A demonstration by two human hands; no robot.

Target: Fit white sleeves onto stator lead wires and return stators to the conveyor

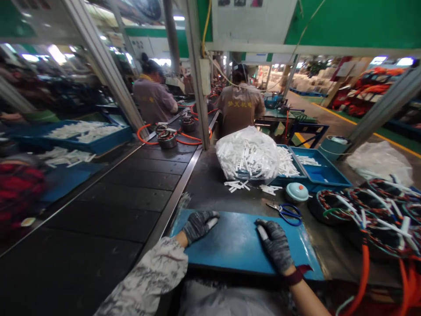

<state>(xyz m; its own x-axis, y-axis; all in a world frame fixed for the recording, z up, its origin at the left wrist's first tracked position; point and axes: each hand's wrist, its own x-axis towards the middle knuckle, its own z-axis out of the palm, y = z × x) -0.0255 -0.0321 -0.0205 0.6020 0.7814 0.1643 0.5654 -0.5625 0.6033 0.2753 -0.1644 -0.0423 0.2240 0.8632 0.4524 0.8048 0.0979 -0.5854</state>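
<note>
My left hand (200, 226), in a dark grey glove with pale fingertips, rests at the left side of a blue mat (233, 243). Its fingers are stretched out with nothing in them. On the right part of the mat lies my right hand (274, 243), gloved the same way, fingers extended and holding nothing. Blue-handled scissors (290, 215) lie just beyond the right hand, across the mat's far edge. A round pale-blue container with an orange knob (297, 192) stands behind them.
A clear bag of white tubes (248, 153) stands beside blue bins (324, 171). Wound motor stators (332, 206) with orange cables crowd the right. Left runs a dark conveyor (131, 188) carrying more stators (167, 138). A metal post (197, 74) rises ahead; co-workers sit beyond.
</note>
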